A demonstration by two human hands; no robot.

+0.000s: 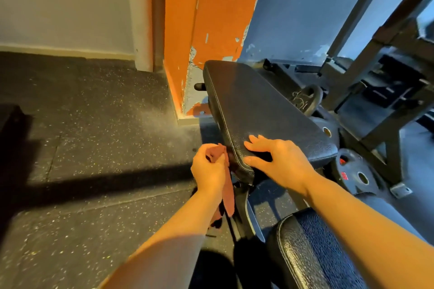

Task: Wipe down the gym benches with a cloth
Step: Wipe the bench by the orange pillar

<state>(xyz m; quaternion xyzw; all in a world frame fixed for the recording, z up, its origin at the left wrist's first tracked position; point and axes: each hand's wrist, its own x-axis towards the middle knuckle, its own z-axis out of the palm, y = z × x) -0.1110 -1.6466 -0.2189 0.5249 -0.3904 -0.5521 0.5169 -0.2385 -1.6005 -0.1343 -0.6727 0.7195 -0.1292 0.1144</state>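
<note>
Centrally, the black textured-vinyl bench pad (263,110) runs from mid-frame down to its rounded near edge. The right hand (279,162) rests there with fingers spread and straight, thumb at the stitched corner. Just left of that corner the left hand (209,169) grips a reddish-brown cloth (227,185), which hangs down beside the pad's edge. Speckled black rubber flooring (94,124) lies open across the left of the frame. Dark weight plates (357,173) and a metal rack frame (380,58) crowd the right side.
</note>
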